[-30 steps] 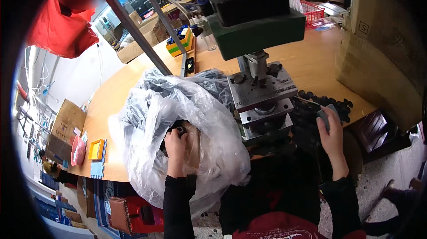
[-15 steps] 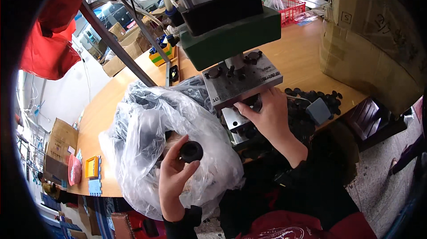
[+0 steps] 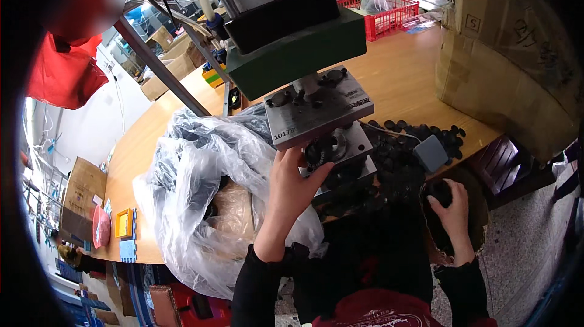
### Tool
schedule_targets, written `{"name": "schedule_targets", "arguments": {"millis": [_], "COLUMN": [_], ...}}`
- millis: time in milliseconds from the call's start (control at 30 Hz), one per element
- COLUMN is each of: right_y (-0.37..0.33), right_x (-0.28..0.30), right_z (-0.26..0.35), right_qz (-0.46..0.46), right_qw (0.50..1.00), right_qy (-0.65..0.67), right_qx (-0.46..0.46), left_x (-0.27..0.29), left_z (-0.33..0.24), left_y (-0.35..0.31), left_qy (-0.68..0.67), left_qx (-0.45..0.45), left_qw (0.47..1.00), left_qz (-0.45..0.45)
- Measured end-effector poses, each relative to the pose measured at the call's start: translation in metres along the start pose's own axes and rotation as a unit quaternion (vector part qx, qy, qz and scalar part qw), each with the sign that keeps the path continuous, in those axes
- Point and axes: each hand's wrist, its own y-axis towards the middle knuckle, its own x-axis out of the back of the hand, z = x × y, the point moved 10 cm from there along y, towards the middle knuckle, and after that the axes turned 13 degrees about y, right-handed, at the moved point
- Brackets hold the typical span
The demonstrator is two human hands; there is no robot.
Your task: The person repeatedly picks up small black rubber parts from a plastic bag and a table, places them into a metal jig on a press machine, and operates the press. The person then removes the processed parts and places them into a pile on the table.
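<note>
Exchanging pieces: left hand [image 3: 294,184] loading, right hand [image 3: 453,208] clearing.
From above the plastic bag [image 3: 176,196] at 8 o'clock, I am bringing the left hand to the press [image 3: 292,50], its fingers clamping a black ring [image 3: 314,154] beside the lower die [image 3: 359,138], beneath the upper plate [image 3: 319,111]; whether the ring is seating, I cannot tell. I am withdrawing the right hand from the die to the open bin [image 3: 479,208] at 4 o'clock, its fingers clamping a round black piece [image 3: 439,192]. Black discs [image 3: 449,139] are lying on the desk [image 3: 404,80] at 3 o'clock. I am judging one cycle as ending, another as starting.
</note>
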Motion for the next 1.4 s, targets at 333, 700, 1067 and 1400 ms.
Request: {"name": "schedule_targets", "arguments": {"millis": [333, 700, 1067, 1400], "right_y": [-0.028, 0.006, 0.083, 0.084], "right_x": [0.038, 0.009, -0.043, -0.052], "right_z": [-0.114, -0.009, 0.03, 0.017], "right_qz": [0.009, 0.004, 0.062, 0.117], "right_qw": [0.993, 0.999, 0.966, 0.967], "right_qy": [-0.091, -0.01, -0.224, -0.219], "right_qx": [-0.076, 0.044, 0.114, 0.052], "left_x": [-0.017, -0.031, -0.017, 0.086], "left_z": [0.015, 0.005, 0.002, 0.172], "left_y": [-0.001, 0.029, 0.017, -0.055], "left_qy": [-0.298, -0.011, 0.04, 0.226], "left_qx": [0.065, 0.028, 0.108, 0.196], "left_qw": [0.952, 0.998, 0.992, 0.954], "left_qz": [-0.034, 0.062, 0.05, -0.032]}}
